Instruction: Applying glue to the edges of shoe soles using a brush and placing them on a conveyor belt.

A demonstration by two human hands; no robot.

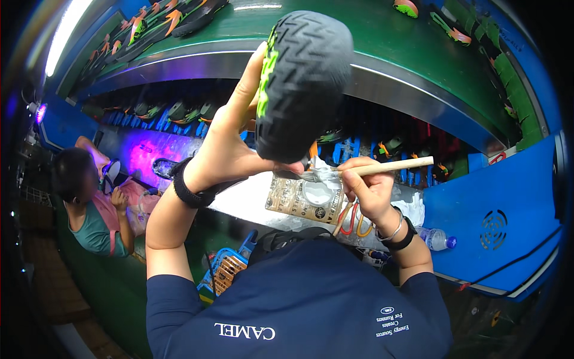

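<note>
My left hand (230, 128) is raised, its fingers wrapped around a shoe (305, 84) with a black, zigzag-treaded sole and bright green along one side. The sole faces me, and the rest of the upper is hidden behind it. Just below the shoe, my right hand (369, 188) grips the pale wooden handle of a brush (400, 164). White material coats the brush head, which points left toward the shoe's lower end; whether they touch I cannot tell. Beneath the brush lies a brown printed cardboard piece (284, 197) with a pale round patch, on a white work surface (242, 200).
Red and yellow looped handles (353, 218) sit beside the cardboard. A clear bottle (437, 239) with a blue cap lies at right, near a blue panel (496, 221). Ahead runs a green conveyor (388, 45) carrying shoes. Another person (95, 203) sits at left; a blue basket (224, 269) stands below.
</note>
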